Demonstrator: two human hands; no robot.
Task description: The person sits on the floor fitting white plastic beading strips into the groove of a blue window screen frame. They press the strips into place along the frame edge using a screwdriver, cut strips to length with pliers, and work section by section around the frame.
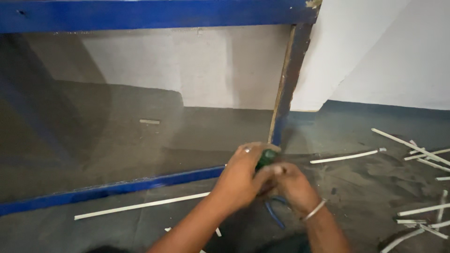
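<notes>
Nearest the camera, both forearms rise from the bottom edge and meet at mid-frame. The left hand [241, 175], a ring on one finger, is curled tight around a green tool handle [267, 157]; only the top of that handle shows between the fingers. The right hand [290, 185], a metal bangle at its wrist, is closed against the left and seems to pinch something small and pale at the fingertips, though motion blur leaves it unclear what. Just below the hands lie blue-handled pliers [275, 213], partly hidden by the right wrist.

To the left of the hands a long white strip [140, 206] lies flat on the grey concrete floor [356, 187], with open floor around it. To the right, well apart, more thin white strips [424, 187] lie scattered, some cut off by the frame's edge.

Directly beyond the hands stands a blue-painted frame [117, 189], its lower rail running off to the left and its upright post, chipped to bare wood, rising just above the fingers. It holds a smooth, dim reflective pane [140, 117]. A white wall [384, 51] stands farthest back.
</notes>
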